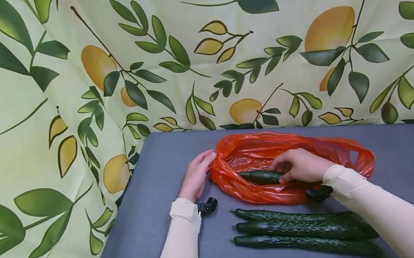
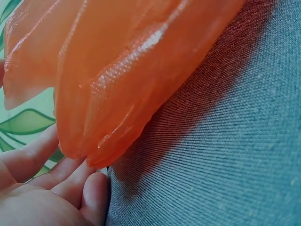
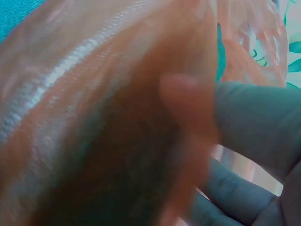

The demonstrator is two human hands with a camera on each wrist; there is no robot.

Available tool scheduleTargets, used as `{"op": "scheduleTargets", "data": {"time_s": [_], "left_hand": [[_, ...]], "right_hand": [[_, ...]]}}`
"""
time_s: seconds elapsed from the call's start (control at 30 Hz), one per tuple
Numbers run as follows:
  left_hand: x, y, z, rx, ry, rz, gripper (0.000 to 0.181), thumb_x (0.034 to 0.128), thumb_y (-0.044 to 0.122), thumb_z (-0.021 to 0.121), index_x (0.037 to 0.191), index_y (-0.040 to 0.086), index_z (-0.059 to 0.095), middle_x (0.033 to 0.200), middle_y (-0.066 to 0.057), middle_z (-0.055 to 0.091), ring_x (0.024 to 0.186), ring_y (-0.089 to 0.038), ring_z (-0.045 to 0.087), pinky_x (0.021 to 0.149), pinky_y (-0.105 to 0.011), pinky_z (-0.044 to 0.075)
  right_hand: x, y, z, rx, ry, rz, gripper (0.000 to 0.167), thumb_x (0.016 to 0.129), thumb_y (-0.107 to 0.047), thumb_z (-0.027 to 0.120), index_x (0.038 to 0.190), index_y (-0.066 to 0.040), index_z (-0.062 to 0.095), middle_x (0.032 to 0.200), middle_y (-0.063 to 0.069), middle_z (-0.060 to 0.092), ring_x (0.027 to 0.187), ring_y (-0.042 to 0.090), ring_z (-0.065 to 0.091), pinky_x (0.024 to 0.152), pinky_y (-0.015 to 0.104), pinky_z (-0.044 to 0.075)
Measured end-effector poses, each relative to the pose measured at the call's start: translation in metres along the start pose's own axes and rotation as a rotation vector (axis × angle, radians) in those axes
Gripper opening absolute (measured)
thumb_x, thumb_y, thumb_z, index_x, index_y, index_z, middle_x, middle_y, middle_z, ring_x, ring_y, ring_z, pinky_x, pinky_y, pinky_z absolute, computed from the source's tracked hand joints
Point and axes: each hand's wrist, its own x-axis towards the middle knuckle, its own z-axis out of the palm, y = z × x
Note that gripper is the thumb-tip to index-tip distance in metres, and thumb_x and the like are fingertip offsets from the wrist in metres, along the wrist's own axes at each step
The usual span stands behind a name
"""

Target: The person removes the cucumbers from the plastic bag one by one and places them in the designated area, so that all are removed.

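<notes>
In the head view, my right hand (image 1: 305,165) grips a dark green cucumber (image 1: 258,177) inside the mouth of a red plastic bag (image 1: 238,190). My left hand (image 1: 197,175) holds the bag's left rim. From the left wrist, its fingers (image 2: 70,181) lie against the bag's lower edge, and the grip on the rim is mostly cut off. Through the film, the right wrist view shows a fingertip and a blurred dark shape. Three long, bumpy cucumbers (image 1: 300,220) lie side by side in front of the bag, their right ends near my right forearm.
A grey cloth-covered table (image 1: 139,240) carries everything. Behind it and to the left hangs a curtain (image 1: 186,105) printed with leaves and fruit. The bag's handle part (image 1: 362,160) spreads to the right.
</notes>
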Motion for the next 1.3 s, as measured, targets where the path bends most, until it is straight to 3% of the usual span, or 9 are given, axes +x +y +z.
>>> {"op": "scheduleTargets", "data": {"time_s": [0.5,0.8,1.3], "left_hand": [[0.002,0.0,0.003,-0.015,0.008,0.02,0.06,0.1079,0.033,0.064,0.155,-0.003,0.054,0.158,-0.018,0.058,0.146,-0.03,0.055,0.127,-0.052,0.04],[0.003,0.0,0.003,-0.012,0.005,0.013,0.06,0.1079,0.034,0.064,0.155,-0.003,0.054,0.157,-0.017,0.059,0.143,-0.031,0.057,0.126,-0.052,0.042],[0.003,-0.001,0.002,-0.001,0.003,0.0,0.06,0.1081,0.035,0.064,0.155,0.0,0.054,0.158,-0.015,0.058,0.142,-0.03,0.057,0.126,-0.051,0.042]], "right_hand": [[-0.002,-0.007,-0.022,-0.019,0.047,0.01,0.034,0.091,-0.018,0.087,0.124,-0.017,0.08,0.111,0.0,0.08,0.101,0.017,0.071,0.094,0.047,0.062],[0.0,-0.027,-0.036,-0.059,0.058,-0.011,0.034,0.092,-0.018,0.087,0.124,-0.019,0.079,0.119,0.002,0.081,0.109,0.022,0.073,0.1,0.054,0.06],[-0.025,-0.067,-0.052,-0.113,0.083,-0.079,0.034,0.092,-0.015,0.086,0.125,-0.017,0.08,0.117,0.001,0.081,0.106,0.019,0.074,0.098,0.052,0.062]]}}
